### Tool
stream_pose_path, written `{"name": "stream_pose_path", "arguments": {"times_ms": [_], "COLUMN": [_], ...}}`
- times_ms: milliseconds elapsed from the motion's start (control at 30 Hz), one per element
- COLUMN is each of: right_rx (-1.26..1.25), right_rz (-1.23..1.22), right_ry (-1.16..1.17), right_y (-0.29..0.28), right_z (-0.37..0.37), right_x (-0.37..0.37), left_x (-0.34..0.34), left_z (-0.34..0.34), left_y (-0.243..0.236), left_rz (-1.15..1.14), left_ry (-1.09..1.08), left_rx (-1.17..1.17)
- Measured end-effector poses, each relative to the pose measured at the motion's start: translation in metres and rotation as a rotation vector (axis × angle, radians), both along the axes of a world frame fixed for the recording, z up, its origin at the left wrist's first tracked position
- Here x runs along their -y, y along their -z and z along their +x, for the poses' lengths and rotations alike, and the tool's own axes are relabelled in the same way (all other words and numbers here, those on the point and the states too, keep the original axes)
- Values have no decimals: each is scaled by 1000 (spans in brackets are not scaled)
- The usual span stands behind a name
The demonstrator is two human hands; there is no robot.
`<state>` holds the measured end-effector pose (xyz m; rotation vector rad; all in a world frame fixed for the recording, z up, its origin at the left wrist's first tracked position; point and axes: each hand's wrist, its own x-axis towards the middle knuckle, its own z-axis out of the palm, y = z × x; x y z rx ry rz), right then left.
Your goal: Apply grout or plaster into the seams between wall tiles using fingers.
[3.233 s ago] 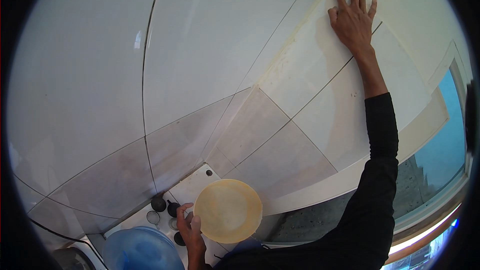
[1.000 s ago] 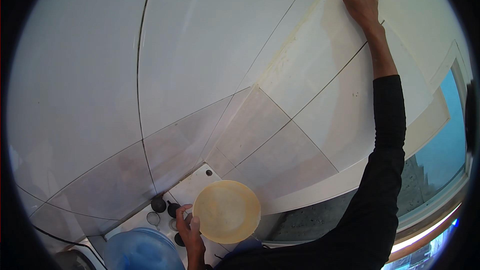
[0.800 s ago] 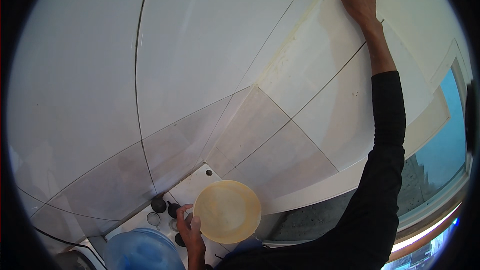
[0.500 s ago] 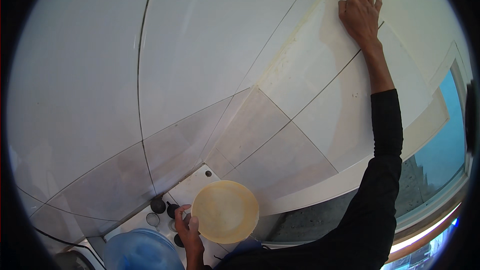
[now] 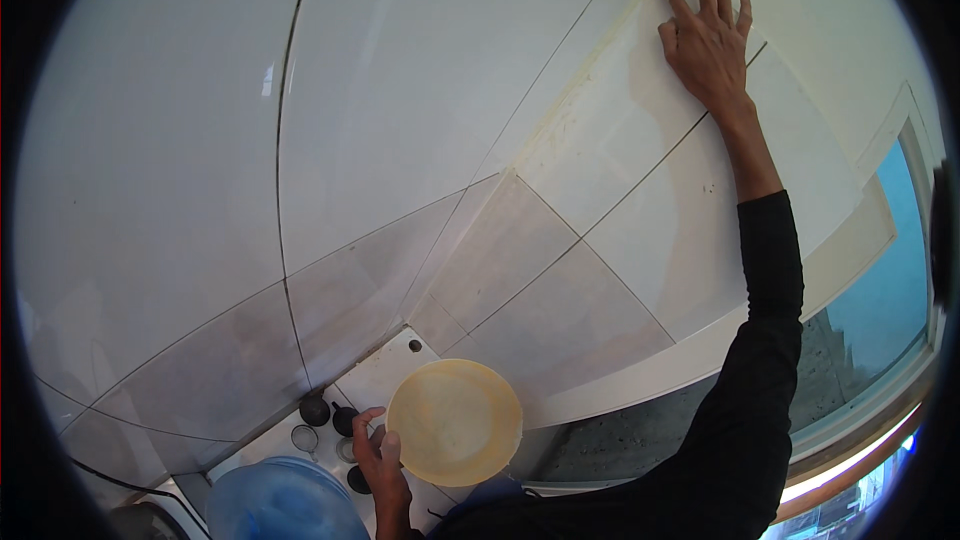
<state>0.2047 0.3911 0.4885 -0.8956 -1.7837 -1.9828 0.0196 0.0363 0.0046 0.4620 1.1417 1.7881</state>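
Observation:
In my left hand (image 5: pixel 382 462) is a shallow yellow plastic bowl (image 5: pixel 454 422), gripped at its left rim with the thumb at the edge; pale smears coat its inside. High on the wall at the upper right, my right hand (image 5: pixel 708 45) has its fingers spread, and the forefinger touches the corner seam between two tiled walls. A rough line of cream-coloured paste (image 5: pixel 580 90) runs down that seam. Pale paste also marks the right fingertips. White tiles (image 5: pixel 640 125) with dark joints lie beneath the right hand.
Below on the left, a large translucent blue container (image 5: pixel 285 502) stands near small dark pots (image 5: pixel 314 410) and a clear glass (image 5: pixel 304 438) on a white tiled ledge (image 5: pixel 385 370). A window opening with a pale frame (image 5: pixel 870 225) is at the right. A dark cable (image 5: pixel 115 482) runs at lower left.
My right hand has slid a little down and to the left along the corner seam, its fingers still spread. The left hand and the bowl have barely moved.

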Motion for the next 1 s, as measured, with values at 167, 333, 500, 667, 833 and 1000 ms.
{"name": "stream_pose_path", "arguments": {"times_ms": [167, 333, 500, 667, 833, 1000], "right_rx": [-128, -127, -115, -34, -126, -97], "right_rz": [45, 55, 54, -42, 9, 46], "right_ry": [-49, 13, 46, -78, -96, -40], "right_y": [-10, -9, -6, -1, -10, -9], "right_z": [3, -2, -4, -1, 1, -4], "right_x": [-12, -14, -10, -3, -13, -16], "left_x": [2, 2, 0, 0, 3, 3], "left_z": [-1, 0, 1, 1, 0, 2], "left_y": [-1, 0, -4, 1, -2, -1], "left_rz": [-50, -17, -16, 8, -2, -17], "left_ry": [24, 10, 0, -19, 16, -7], "left_rx": [-29, -7, -11, -30, -10, -4]}}
